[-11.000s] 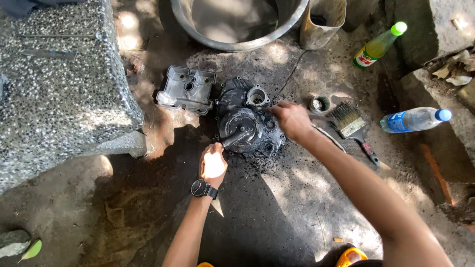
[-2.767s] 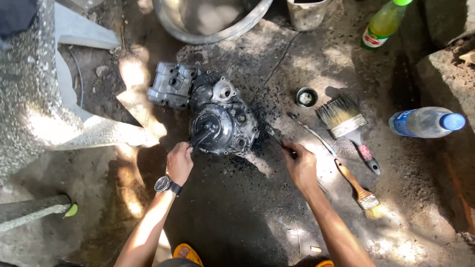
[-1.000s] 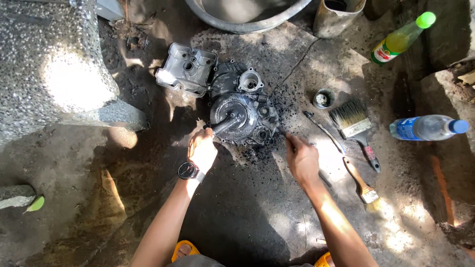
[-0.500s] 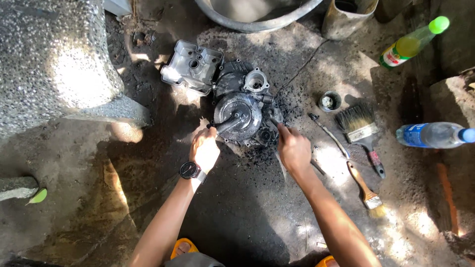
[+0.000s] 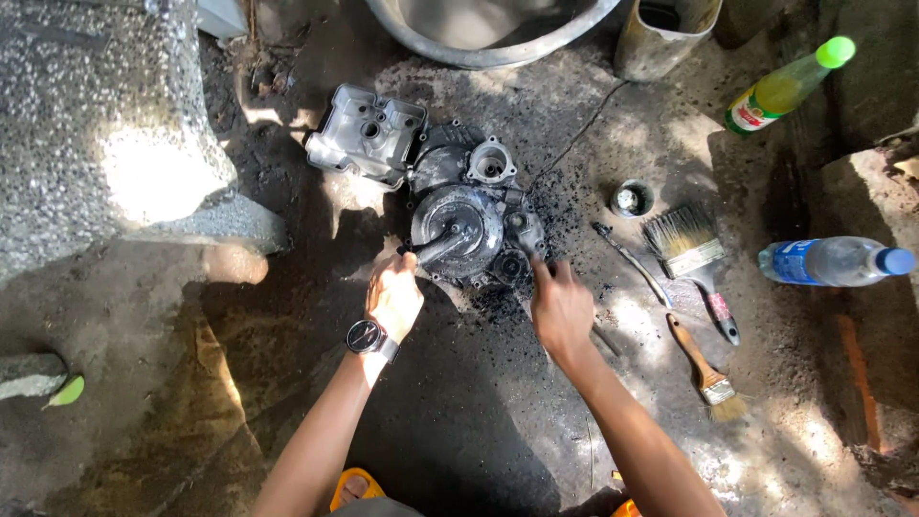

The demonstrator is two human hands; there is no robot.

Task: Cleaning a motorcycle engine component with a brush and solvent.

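- Change since half a second ago: the right hand has slid a little nearer the lower right edge of the grimy, dark grey metal engine casing; the left hand keeps its place at the lower left. Judged from this, both hands are now closing on the casing from either side.
- Engine casing: lies on the oil-blackened ground, centre of view, its round cover face up, with a short dark shaft jutting toward the left hand.
- Left hand: fingers curled, tips at the shaft's end; whether it actually grips the shaft cannot be told. A round-faced wristwatch sits on the wrist.
- Right hand: loosely curled, index finger extended onto the casing's lower right rim; it may hold a thin tool, but that cannot be told.
- Pale silver cast-metal cover: touching the casing's upper left.
- Right of the casing, apart from it: small round cap, long thin metal tool, wide bristle paintbrush, small wooden-handled brush, clear plastic bottle with blue cap, green-capped bottle of yellow liquid.
- Edges: speckled stone slab closes off the left; large metal basin and a metal can bound the top.
- Open room: the dark ground below the casing, between the forearms.
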